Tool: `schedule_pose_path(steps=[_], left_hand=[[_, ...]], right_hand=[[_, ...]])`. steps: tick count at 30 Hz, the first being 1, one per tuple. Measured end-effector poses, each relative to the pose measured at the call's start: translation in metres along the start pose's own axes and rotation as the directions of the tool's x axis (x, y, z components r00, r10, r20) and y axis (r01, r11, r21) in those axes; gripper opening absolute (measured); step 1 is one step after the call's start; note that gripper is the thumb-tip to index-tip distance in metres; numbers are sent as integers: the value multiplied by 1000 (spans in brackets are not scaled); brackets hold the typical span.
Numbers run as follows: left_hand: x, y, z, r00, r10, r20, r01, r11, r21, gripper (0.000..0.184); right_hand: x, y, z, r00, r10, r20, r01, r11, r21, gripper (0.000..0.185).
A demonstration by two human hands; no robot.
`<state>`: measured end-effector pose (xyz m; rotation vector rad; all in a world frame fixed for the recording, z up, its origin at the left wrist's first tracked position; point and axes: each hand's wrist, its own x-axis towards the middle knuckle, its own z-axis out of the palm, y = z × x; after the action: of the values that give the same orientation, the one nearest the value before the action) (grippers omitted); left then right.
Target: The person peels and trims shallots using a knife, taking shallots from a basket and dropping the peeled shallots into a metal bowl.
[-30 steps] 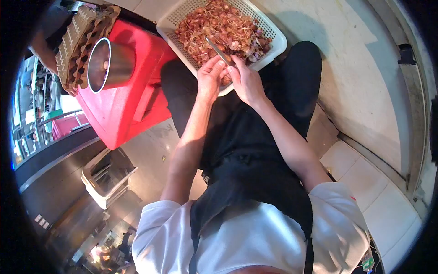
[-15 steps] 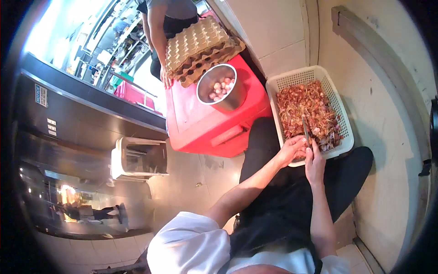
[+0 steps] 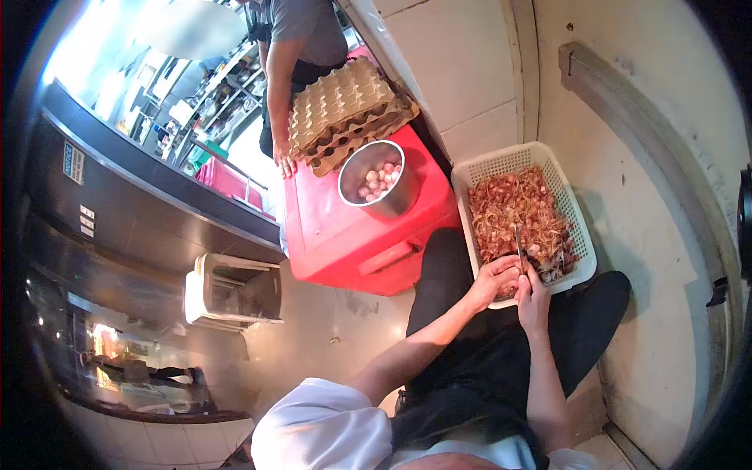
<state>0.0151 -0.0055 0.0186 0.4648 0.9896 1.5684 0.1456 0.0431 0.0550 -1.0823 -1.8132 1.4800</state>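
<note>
A white perforated basket point(image 3: 583, 235) holds many reddish shallots and loose skins point(image 3: 513, 204). Over its near edge, my right hand point(image 3: 533, 300) is closed on a small knife point(image 3: 518, 241), its blade pointing away from me. My left hand point(image 3: 495, 280) meets it there, fingers curled round something small that they mostly hide. To the left, a metal pot point(image 3: 395, 196) with pale pink peeled bulbs point(image 3: 379, 181) inside stands on a red box point(image 3: 321, 227).
Stacked egg trays point(image 3: 345, 106) lie on the red box's far side. Another person's hand point(image 3: 285, 160) rests at the box's left corner. White stools point(image 3: 235, 290) stand at left on the floor. A wall runs along the right.
The view has swung left since the first frame, bringing the pot's contents, the co-worker and the stools more fully into sight. Both my hands stay together at the basket with the knife.
</note>
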Motion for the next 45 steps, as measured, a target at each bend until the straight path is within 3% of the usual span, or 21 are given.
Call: schedule_pose_path(steps=[2,5,9,12,15,21,27,30,32,35,37,38,40,42,45], left_hand=[[2,0,0,994,-88,72,99,981,-164,33],[2,0,-7,984,-133,120,145,985,-95,36],[0,2,-3,996,-78,50,82,993,-84,31],[1,2,-3,999,24,38,-30,984,173,31],[-1,1,3,999,36,-9,-34,981,190,33],[-3,1,4,987,73,140,-98,978,184,34],[-3,6,8,991,-45,123,53,997,-62,32],[3,-1,-2,994,-72,76,72,997,6,29],[2,-4,-3,994,-65,88,64,998,15,26],[8,-15,-15,994,0,106,-1,1000,7,25],[5,-12,-13,994,24,102,-15,996,-87,23],[5,-6,-9,999,-16,32,15,999,43,21],[4,-5,-8,996,-52,79,54,998,-30,18],[7,-9,-13,998,-61,28,61,998,-5,19],[5,-6,5,974,62,-216,-14,977,214,43]], right_hand=[[-2,-3,-1,1000,11,-1,-11,999,-39,39],[-1,18,6,998,-52,-46,45,989,-143,39],[-4,-2,7,999,-35,-26,37,997,63,40],[-3,-2,5,1000,24,-12,-24,999,22,38],[-2,7,7,999,-23,-45,26,997,69,35],[1,1,-6,977,204,67,-213,953,213,35],[-1,-8,-7,992,123,36,-127,983,132,34],[3,13,-1,999,-31,-36,32,999,20,34],[7,27,6,997,-69,-40,71,996,54,34],[2,21,-3,996,91,9,-90,973,215,33],[2,3,-6,993,116,38,-122,941,317,33],[0,-3,-7,989,142,45,-149,942,302,32],[1,-1,-7,983,179,52,-185,916,355,32],[-2,6,-5,977,206,60,-211,875,435,32],[1,8,-6,974,216,69,-224,864,451,33]])
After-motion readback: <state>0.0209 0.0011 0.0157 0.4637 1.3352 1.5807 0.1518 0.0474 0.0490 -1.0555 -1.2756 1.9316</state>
